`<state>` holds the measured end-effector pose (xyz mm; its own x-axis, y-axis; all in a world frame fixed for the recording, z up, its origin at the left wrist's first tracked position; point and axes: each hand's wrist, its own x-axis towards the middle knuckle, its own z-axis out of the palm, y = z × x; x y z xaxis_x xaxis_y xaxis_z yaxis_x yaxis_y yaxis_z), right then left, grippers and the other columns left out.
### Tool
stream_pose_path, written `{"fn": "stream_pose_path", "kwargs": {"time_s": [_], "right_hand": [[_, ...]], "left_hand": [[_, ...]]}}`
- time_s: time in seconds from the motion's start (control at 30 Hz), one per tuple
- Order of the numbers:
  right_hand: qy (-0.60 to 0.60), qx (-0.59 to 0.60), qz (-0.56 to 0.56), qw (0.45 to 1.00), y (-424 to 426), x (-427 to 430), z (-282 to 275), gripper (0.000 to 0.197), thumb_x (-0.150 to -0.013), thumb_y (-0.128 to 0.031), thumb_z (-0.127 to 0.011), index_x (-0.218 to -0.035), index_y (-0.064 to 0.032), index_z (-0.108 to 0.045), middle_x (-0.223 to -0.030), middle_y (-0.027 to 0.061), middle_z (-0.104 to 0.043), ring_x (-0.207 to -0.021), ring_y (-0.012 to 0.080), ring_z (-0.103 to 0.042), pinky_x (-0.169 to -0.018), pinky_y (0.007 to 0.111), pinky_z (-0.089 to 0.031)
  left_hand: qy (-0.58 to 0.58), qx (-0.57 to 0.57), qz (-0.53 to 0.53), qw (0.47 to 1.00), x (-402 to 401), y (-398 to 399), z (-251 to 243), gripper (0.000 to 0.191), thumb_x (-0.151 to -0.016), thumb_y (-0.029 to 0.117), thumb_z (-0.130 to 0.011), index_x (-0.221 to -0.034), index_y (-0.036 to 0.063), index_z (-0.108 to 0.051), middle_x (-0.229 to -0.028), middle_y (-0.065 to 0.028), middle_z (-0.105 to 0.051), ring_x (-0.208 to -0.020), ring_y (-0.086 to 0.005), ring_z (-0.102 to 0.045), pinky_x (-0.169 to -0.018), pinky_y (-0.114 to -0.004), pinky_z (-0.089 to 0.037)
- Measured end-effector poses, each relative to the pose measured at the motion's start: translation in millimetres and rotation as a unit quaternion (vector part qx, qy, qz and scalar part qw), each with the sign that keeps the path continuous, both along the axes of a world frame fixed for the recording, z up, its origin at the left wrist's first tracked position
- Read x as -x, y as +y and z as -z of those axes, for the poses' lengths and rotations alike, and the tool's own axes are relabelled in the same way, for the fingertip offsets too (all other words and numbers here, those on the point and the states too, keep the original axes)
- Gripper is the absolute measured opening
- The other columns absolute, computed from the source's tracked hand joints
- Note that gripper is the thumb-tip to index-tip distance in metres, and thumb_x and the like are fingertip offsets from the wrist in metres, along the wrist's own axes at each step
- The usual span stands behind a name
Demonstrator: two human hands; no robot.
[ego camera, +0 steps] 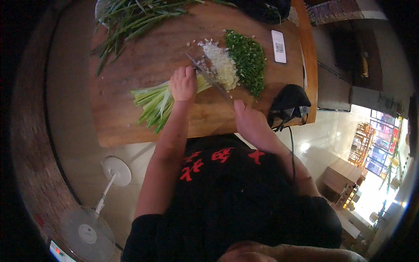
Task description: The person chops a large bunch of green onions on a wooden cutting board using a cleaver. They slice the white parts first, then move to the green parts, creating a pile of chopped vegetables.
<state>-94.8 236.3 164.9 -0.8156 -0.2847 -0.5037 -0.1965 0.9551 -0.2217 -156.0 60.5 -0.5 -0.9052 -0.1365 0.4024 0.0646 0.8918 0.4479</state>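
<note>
My left hand (183, 84) presses down on a bunch of scallion stalks (153, 104), fingers curled over it near its right end. The pale green stalks fan out to the left on the wooden table (209, 114). In my right hand (251, 121) is the handle of a kitchen knife (214, 82). Its blade, seen nearly edge-on, slants up and left past the fingertips of my left hand, at the end of the bunch. Just beyond the blade lies a heap of chopped white scallion (222, 64). Touching its right side is a pile of chopped green scallion (247, 62).
Long green scallion leaves (131, 24) lie at the far left, a black plastic bag (262, 9) at the far edge. To the right are a white phone-like card (279, 46) bearing a printed code and a black pouch (290, 98) with a cable. A fan (88, 232) stands lower left.
</note>
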Motion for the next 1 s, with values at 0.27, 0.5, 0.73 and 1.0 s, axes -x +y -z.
{"fn": "stream_pose_path", "kwargs": {"time_s": [0.27,0.5,0.73,1.0], "right_hand": [[0.010,0.014,-0.019,1.000,-7.8,24.6,59.9,0.021,-0.079,-0.004,-0.046,-0.097,0.0005,-0.036,-0.075,0.0229,-0.058,-0.068,0.0396,-0.058,-0.058,0.048,-0.046],[-0.009,0.020,0.002,1.000,-2.9,9.5,5.3,0.019,-0.081,-0.006,-0.044,-0.097,-0.0006,-0.036,-0.072,0.0239,-0.058,-0.065,0.0410,-0.058,-0.058,0.050,-0.045],[0.000,0.027,0.017,0.999,-8.6,19.2,68.1,0.016,-0.082,-0.007,-0.041,-0.097,-0.0016,-0.036,-0.071,0.0243,-0.057,-0.066,0.0423,-0.058,-0.058,0.050,-0.045],[-0.043,0.032,0.045,0.998,-18.4,20.5,-5.5,0.013,-0.082,-0.007,-0.042,-0.093,-0.0007,-0.040,-0.073,0.0224,-0.059,-0.068,0.0405,-0.060,-0.058,0.050,-0.047]], "left_hand": [[-0.009,-0.027,0.023,0.999,3.1,1.1,5.2,0.009,-0.075,0.013,-0.051,-0.084,0.0093,-0.050,-0.082,-0.0098,-0.051,-0.079,-0.0301,-0.052,-0.066,-0.041,-0.041],[-0.041,-0.015,-0.010,0.999,0.0,-0.1,7.8,0.007,-0.075,0.013,-0.051,-0.081,0.0084,-0.050,-0.083,-0.0111,-0.052,-0.080,-0.0308,-0.052,-0.066,-0.041,-0.041],[0.018,0.016,0.005,1.000,4.8,2.7,2.9,0.005,-0.073,0.012,-0.051,-0.076,0.0097,-0.048,-0.073,-0.0082,-0.049,-0.072,-0.0274,-0.052,-0.060,-0.038,-0.042],[0.009,-0.025,-0.026,0.999,0.0,0.7,4.4,0.004,-0.076,0.011,-0.048,-0.074,0.0079,-0.046,-0.074,-0.0098,-0.048,-0.073,-0.0293,-0.052,-0.062,-0.039,-0.042]]}}
